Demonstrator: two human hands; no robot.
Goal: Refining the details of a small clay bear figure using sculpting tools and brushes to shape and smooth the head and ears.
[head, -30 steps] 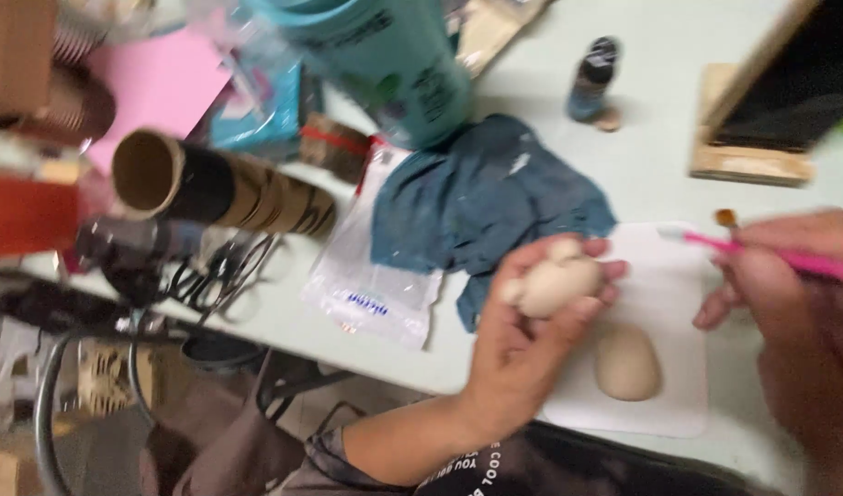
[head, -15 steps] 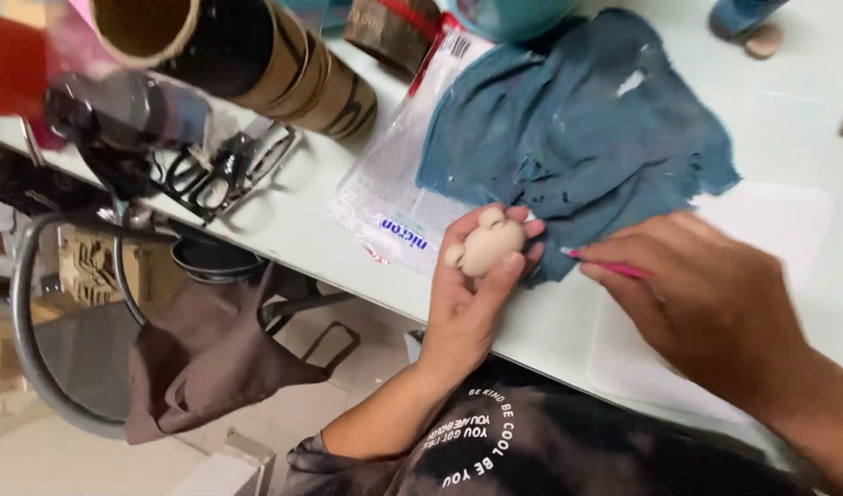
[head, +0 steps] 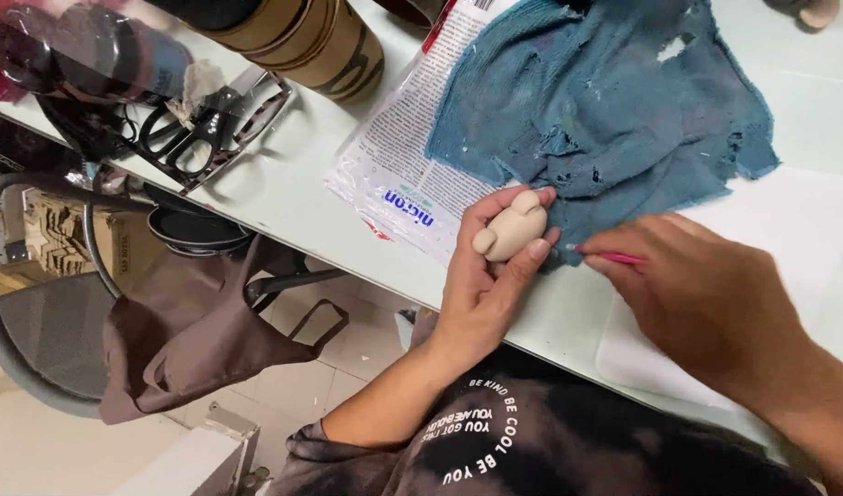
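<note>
The left hand (head: 481,285) grips a still bare, unpainted clay figure (head: 511,231) while, at its 3 o'clock, the right hand (head: 706,298) pinches a pink brush (head: 610,257), painting barely begun.

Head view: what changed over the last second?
The right hand moved in toward the left hand, bringing the pink tool tip close to the clay piece. The camera tilted down toward the table edge. Unchanged: left fingers grip the clay piece, right holds the tool, blue cloth lies on the table.
</note>
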